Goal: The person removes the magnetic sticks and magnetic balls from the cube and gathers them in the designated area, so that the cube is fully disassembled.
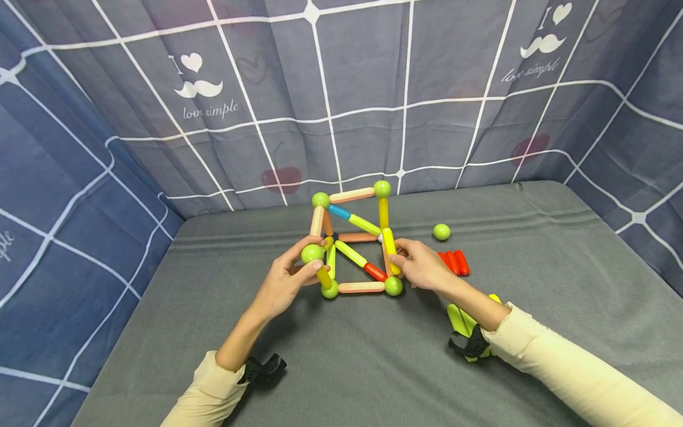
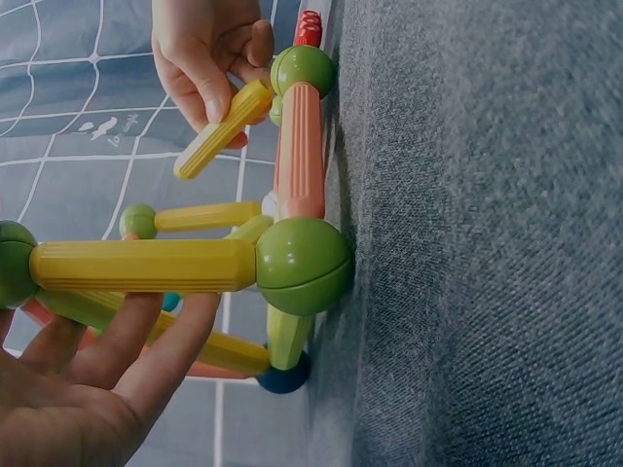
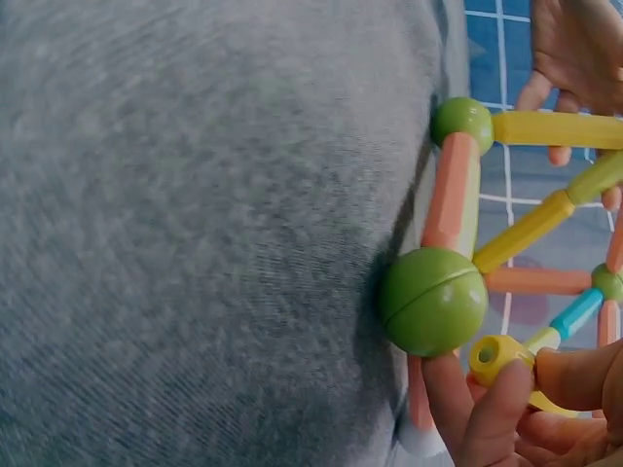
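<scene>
A frame of magnetic building sticks and green balls stands on the grey cloth, with pink, yellow, green, red and blue sticks joined in it. My left hand (image 1: 283,284) grips its front left upright, a yellow stick (image 2: 146,266), thumb just under the top green ball (image 1: 312,254). Between thumb and fingers my right hand (image 1: 424,265) pinches a separate yellow stick (image 1: 390,246), tilted, over the front right green ball (image 1: 393,286). This stick's round end (image 3: 490,356) shows close beside that ball in the right wrist view.
A loose green ball (image 1: 441,232) lies right of the frame. Several red sticks (image 1: 455,263) lie beyond my right wrist, and green sticks (image 1: 462,320) partly under my right forearm. A grid-patterned curtain (image 1: 368,77) hangs behind and at both sides.
</scene>
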Tool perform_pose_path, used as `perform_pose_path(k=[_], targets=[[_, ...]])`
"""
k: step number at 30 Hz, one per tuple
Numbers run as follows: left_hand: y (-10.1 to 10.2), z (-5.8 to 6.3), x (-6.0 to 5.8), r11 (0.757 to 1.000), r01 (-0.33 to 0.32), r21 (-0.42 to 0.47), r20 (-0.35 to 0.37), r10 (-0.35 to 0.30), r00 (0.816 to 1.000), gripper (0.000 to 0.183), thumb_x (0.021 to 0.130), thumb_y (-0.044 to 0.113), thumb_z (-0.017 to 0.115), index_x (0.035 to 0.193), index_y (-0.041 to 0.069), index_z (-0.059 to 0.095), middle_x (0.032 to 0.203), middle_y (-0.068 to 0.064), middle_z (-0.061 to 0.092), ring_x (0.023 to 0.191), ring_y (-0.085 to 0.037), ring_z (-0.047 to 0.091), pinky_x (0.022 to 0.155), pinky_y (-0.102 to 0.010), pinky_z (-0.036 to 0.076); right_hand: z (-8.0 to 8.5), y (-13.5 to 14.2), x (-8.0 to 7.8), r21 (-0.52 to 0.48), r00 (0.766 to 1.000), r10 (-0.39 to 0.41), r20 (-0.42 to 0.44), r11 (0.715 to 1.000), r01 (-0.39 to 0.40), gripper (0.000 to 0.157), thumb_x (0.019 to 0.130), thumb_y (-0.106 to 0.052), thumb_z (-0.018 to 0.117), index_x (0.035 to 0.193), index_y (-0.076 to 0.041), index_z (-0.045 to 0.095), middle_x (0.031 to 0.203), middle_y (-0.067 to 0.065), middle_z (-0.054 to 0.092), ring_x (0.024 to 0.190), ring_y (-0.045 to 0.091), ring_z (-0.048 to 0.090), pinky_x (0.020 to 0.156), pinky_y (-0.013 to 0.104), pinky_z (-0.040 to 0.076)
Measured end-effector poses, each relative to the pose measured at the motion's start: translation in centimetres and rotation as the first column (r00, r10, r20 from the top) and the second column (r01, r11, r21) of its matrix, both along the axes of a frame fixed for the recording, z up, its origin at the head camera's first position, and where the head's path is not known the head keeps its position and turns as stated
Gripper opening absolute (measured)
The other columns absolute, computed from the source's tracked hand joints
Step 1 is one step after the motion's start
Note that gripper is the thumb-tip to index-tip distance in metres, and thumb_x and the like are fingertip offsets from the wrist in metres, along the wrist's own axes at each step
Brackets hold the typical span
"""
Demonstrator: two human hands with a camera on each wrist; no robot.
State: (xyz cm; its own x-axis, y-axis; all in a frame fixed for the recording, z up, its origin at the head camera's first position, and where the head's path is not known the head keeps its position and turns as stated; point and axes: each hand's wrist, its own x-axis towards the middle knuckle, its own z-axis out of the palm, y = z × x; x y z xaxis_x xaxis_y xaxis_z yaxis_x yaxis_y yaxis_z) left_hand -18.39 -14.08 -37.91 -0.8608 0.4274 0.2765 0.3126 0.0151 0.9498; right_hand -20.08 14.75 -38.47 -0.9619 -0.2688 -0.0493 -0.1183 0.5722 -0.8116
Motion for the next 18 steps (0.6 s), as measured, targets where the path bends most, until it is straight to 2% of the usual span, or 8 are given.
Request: perform_pose_path(k=[6,13,18], targets=[[0.0,0.0,0.0,1.000,0.007,0.001,0.004,-0.007,1.000,0.043,0.101,0.006,0.056,0.142,-0.002,0.044,0.145,-0.028,0.039,0.110,-0.052,0.057,0.084,-0.042,0.054,0.2,0.3,0.2,-0.032,1.000,-0.008,0.003,0.999,0.008,0.024,0.097,-0.009,0.060,0.117,0.003,0.062,0.088,0.008,0.064,0.070,0.027,0.064,0.051,0.033,0.052],[0.0,-0.1,0.0,1.000,0.010,0.003,0.011,-0.010,1.000,0.044,0.101,0.007,0.056,0.142,-0.002,0.043,0.145,-0.028,0.039,0.112,-0.053,0.056,0.085,-0.042,0.054,0.4,0.7,0.7,-0.137,0.999,0.021,-0.032,0.990,-0.025,0.024,0.095,-0.003,0.061,0.116,0.010,0.060,0.093,0.015,0.062,0.067,0.026,0.064,0.060,0.042,0.057],[0.0,0.0,0.0,1.000,0.011,0.008,0.009,-0.011,1.000,0.041,0.101,0.007,0.056,0.141,0.002,0.046,0.145,-0.028,0.039,0.111,-0.052,0.057,0.085,-0.041,0.054,0.5,1.3,1.2,-0.180,0.998,0.040,-0.055,0.982,-0.049,0.022,0.095,-0.002,0.061,0.113,0.011,0.061,0.099,0.017,0.063,0.068,0.028,0.066,0.062,0.039,0.057]])
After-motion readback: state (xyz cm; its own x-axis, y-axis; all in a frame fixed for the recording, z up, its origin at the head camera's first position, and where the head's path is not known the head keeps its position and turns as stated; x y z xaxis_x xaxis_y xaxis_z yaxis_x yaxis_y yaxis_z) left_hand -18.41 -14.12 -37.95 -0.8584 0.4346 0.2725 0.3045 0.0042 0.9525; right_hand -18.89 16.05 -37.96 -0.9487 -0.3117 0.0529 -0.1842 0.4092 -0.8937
